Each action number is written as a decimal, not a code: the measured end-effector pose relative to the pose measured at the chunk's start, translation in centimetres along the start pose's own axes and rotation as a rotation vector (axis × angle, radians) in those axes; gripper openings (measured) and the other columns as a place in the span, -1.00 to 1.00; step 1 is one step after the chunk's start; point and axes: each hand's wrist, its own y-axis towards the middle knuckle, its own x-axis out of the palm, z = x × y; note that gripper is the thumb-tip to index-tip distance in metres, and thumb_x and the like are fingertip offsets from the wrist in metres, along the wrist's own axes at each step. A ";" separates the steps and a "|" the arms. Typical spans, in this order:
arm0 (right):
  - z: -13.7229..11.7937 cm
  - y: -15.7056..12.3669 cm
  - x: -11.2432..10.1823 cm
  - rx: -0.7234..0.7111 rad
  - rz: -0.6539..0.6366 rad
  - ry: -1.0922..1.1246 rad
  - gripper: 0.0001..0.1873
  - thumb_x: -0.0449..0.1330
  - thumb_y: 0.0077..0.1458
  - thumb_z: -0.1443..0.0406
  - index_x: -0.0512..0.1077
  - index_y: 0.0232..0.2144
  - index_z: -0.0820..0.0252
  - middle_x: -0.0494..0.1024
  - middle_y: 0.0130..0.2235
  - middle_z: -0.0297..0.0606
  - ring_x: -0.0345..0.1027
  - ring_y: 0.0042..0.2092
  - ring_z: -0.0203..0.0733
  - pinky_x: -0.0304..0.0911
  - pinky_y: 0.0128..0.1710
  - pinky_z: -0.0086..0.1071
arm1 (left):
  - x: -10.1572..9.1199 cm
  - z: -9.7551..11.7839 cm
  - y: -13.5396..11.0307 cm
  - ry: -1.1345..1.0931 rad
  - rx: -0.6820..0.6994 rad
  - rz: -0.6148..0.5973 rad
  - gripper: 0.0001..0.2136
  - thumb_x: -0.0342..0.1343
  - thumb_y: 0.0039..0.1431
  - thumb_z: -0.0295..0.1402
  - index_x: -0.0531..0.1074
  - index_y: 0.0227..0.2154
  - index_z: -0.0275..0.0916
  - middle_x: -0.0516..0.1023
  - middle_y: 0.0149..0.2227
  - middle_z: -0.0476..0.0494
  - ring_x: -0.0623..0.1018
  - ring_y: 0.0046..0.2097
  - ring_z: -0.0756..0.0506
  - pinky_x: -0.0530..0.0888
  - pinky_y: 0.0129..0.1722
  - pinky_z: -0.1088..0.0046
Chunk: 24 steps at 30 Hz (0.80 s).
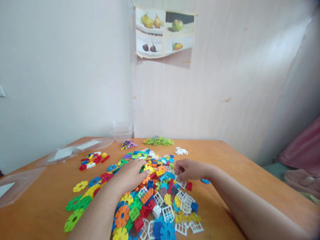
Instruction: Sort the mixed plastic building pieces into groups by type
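The left hand lies palm down on the mixed heap of plastic pieces. Its fingers are curled at the far edge, close to a yellow brick. I cannot tell from my feed whether it has hold of anything. The right hand is just beside it at the heap's right edge. Its fingertips are bent down and bunched together over the pieces, and what they pinch, if anything, is hidden under the knuckles.

As I judge it, only a little lies apart from the heap, which fills the lower centre of the frame. I count 4 small groups beyond it:
- green pieces
- purple pieces
- a few white lattice pieces
- red, yellow and blue bricks, off to the left

Loose yellow and green discs spread out at the lower left. By far the most pieces are mixed together.

A stack of clear tubs stands by the wall, and flat clear lids lie left of it.

The near edge of the heap and both forearms are cut off at the bottom of the frame. The palms face away from me, and the far groups are too small for me to make out their shapes.
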 end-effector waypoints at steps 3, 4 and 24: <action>0.0 0.4 0.2 0.001 0.002 0.123 -0.82 0.29 -0.13 0.31 0.39 -0.40 0.19 0.40 -0.47 -0.46 0.25 -0.42 -0.36 0.11 -0.48 -0.52 | -0.1 0.1 0.0 -0.008 -0.017 -0.001 -0.61 -0.02 0.21 -0.09 0.47 -0.03 -0.16 0.50 0.09 -0.20 0.46 0.12 -0.24 0.37 0.09 0.25; 0.1 0.4 0.2 0.001 -0.001 0.151 -0.84 0.27 -0.11 0.32 0.39 -0.40 0.19 0.40 -0.47 -0.45 0.26 -0.42 -0.36 0.15 -0.45 -0.52 | -0.1 0.1 0.0 -0.009 -0.022 -0.003 -0.61 -0.02 0.21 -0.08 0.47 -0.02 -0.16 0.50 0.09 -0.21 0.46 0.12 -0.24 0.36 0.10 0.25; 1.3 0.2 -1.0 0.072 -0.003 0.196 -0.82 0.36 -0.17 0.24 0.51 -0.47 0.22 0.50 -0.49 -0.38 0.32 -0.43 -0.32 0.18 -0.45 -0.49 | -0.2 0.0 0.0 -0.019 -0.028 -0.014 -0.60 -0.02 0.20 -0.10 0.46 0.00 -0.16 0.49 0.12 -0.20 0.44 0.14 -0.24 0.34 0.13 0.24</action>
